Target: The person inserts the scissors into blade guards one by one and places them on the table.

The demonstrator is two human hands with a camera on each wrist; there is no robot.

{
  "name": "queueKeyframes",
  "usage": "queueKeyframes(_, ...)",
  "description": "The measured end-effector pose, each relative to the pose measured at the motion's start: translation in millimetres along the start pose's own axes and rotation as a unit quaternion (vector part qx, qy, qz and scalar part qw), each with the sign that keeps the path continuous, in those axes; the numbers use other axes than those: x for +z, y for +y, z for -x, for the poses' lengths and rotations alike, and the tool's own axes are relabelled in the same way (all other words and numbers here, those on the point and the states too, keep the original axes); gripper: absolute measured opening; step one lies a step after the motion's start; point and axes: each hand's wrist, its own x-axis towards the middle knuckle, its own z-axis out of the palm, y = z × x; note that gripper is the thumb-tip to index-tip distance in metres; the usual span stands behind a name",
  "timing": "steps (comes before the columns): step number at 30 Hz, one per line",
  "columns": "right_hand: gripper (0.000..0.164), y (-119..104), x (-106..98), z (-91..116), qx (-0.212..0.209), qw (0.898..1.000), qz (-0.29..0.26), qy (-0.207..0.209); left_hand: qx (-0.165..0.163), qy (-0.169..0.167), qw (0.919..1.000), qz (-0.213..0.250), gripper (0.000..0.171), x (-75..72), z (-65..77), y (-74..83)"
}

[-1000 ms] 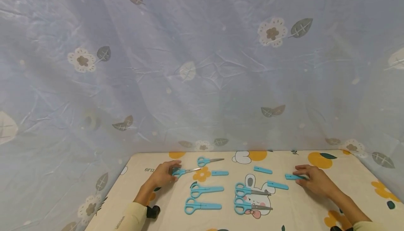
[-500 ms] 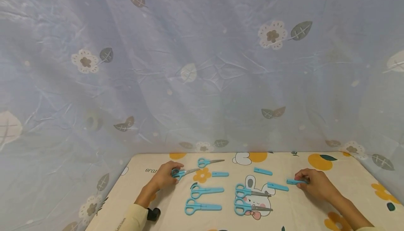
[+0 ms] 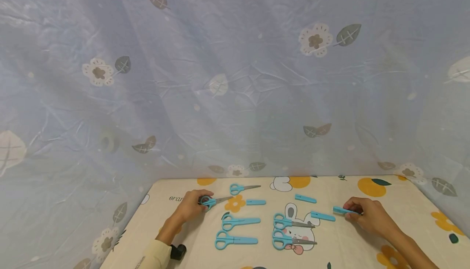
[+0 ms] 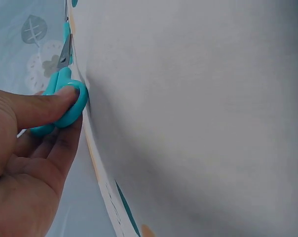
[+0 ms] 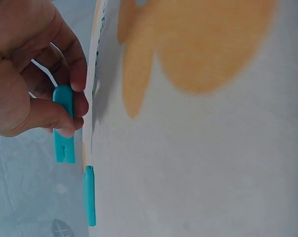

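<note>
My left hand (image 3: 191,205) pinches a pair of scissors (image 4: 70,103) by its blue handle loops, thumb on one ring. The bare metal blades (image 3: 222,199) point right, and are slightly parted from nothing else nearby. On the right side of the table, my right hand (image 3: 369,215) pinches a blue scissors cover (image 5: 64,148) between thumb and fingers, its notched end facing left in the head view. Another loose cover (image 3: 323,216) lies just left of that hand. Above the held scissors lies a second uncovered pair of scissors (image 3: 244,188).
Two covered scissors (image 3: 240,221) lie left of centre, below a loose cover (image 3: 256,202). Two uncovered scissors (image 3: 293,240) lie over the rabbit print. A further cover (image 3: 305,198) sits behind them. A patterned curtain (image 3: 235,97) hangs behind the table (image 3: 205,256).
My right hand has taken the cover into a pinch, moving slightly nearer to me and tilting it. My left hand has turned the scissors a little in its grip.
</note>
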Motion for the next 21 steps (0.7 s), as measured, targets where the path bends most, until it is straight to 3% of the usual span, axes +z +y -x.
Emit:
queueKeyframes(8,0.024,-6.3,-4.7,3.0,0.045,0.998,-0.026,-0.033,0.001,0.01,0.9988,0.048,0.033,-3.6,3.5,-2.3)
queueKeyframes(14,0.027,-4.7,-9.0,9.1,0.043,0.997,-0.047,-0.038,-0.017,0.011,0.9942,0.106,0.034,-6.8,5.4,-1.9)
queueKeyframes(18,0.029,-2.0,-13.1,13.5,0.034,0.995,-0.08,-0.049,-0.04,0.003,0.9849,0.168,0.036,-9.7,6.4,-2.5)
queueKeyframes(21,0.031,-2.7,-17.3,14.7,0.035,0.99,-0.122,-0.068,-0.057,-0.006,0.9724,0.226,0.037,-12.4,7.8,-0.9)
